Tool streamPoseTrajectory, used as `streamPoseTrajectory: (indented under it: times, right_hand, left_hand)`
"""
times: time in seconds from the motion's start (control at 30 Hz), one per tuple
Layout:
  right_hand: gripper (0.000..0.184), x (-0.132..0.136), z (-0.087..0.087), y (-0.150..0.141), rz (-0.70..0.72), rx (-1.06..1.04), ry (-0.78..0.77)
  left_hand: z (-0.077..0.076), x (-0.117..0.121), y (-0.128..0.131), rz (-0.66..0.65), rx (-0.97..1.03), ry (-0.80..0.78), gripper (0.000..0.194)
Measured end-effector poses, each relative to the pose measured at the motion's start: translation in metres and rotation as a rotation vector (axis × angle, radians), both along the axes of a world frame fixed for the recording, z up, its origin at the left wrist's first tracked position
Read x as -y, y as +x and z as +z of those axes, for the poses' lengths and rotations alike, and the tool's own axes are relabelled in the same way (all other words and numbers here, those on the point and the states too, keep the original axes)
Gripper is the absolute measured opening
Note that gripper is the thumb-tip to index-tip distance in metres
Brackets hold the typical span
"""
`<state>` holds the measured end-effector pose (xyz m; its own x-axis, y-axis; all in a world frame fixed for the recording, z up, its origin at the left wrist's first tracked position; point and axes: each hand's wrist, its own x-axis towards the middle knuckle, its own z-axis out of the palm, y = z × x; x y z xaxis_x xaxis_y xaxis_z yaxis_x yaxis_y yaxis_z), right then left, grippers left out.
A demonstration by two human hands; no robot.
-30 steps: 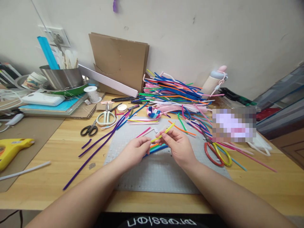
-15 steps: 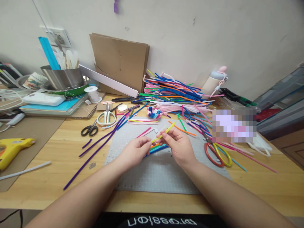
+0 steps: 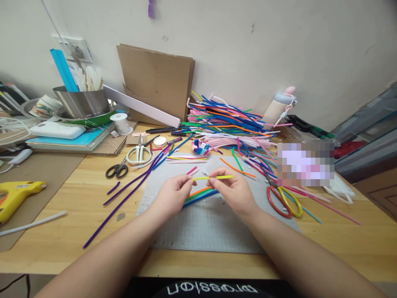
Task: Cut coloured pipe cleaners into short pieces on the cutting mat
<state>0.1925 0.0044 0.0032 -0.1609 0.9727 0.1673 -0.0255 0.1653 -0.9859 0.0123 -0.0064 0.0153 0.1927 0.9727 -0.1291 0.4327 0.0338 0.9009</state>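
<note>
Between my two hands a short yellow pipe cleaner (image 3: 201, 178) is held roughly level above the grey cutting mat (image 3: 211, 231). My left hand (image 3: 175, 192) pinches its left end with thumb and forefinger. My right hand (image 3: 234, 190) pinches it further along, and the right end sticks out past those fingers. Below them on the mat lie orange, green and blue pipe cleaner pieces (image 3: 200, 197) side by side, partly hidden by my hands. Pink pieces (image 3: 192, 170) lie just behind. A rolled striped pipe cleaner piece (image 3: 201, 147) rests at the mat's back edge.
Red-and-yellow-handled scissors (image 3: 283, 203) lie right of the mat; white scissors (image 3: 139, 153) and black scissors (image 3: 117, 169) lie left. Long purple pipe cleaners (image 3: 124, 194) cross the table. A large pipe cleaner pile (image 3: 232, 120) stands behind. A yellow glue gun (image 3: 18, 196) is far left.
The yellow pipe cleaner has turned from slanting to nearly level. My left hand has moved slightly left and up, widening the gap between my hands and uncovering more of the coloured pieces.
</note>
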Motion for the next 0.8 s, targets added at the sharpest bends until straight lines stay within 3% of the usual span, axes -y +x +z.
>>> streamPoseTrajectory:
  times: [0.1,0.17,0.3,0.43,0.53,0.63,0.73,0.8]
  right_hand:
    - [0.013,-0.006,0.002,0.008,-0.029,0.2,0.056]
    - [0.009,-0.009,0.003,0.013,-0.072,0.423,0.189]
    - [0.015,-0.007,0.002,0.016,-0.046,0.835,0.546]
    - [0.017,0.005,0.007,0.011,-0.082,1.072,0.769]
    - [0.02,0.016,0.014,0.009,-0.076,1.134,0.921]
    - [0.023,0.02,0.024,0.013,-0.103,1.083,1.036]
    - [0.02,0.008,0.029,0.022,-0.112,0.993,0.99]
    - [0.016,-0.004,0.027,0.029,-0.004,0.899,0.861]
  left_hand:
    - [0.002,0.0,-0.005,0.021,-0.153,0.194,0.026]
    - [0.003,0.001,-0.008,0.007,-0.261,0.288,0.026]
    - [0.003,0.002,-0.007,-0.039,-0.417,0.354,0.026]
    - [-0.001,0.003,-0.006,-0.014,-0.552,0.375,0.027]
    - [-0.004,0.003,-0.006,-0.043,-0.678,0.388,0.028]
    - [-0.003,0.003,-0.005,-0.222,-0.709,0.396,0.027]
    - [0.002,0.006,-0.004,-0.441,-0.56,0.395,0.022]
    - [0.008,0.009,-0.003,-0.564,-0.392,0.358,0.022]
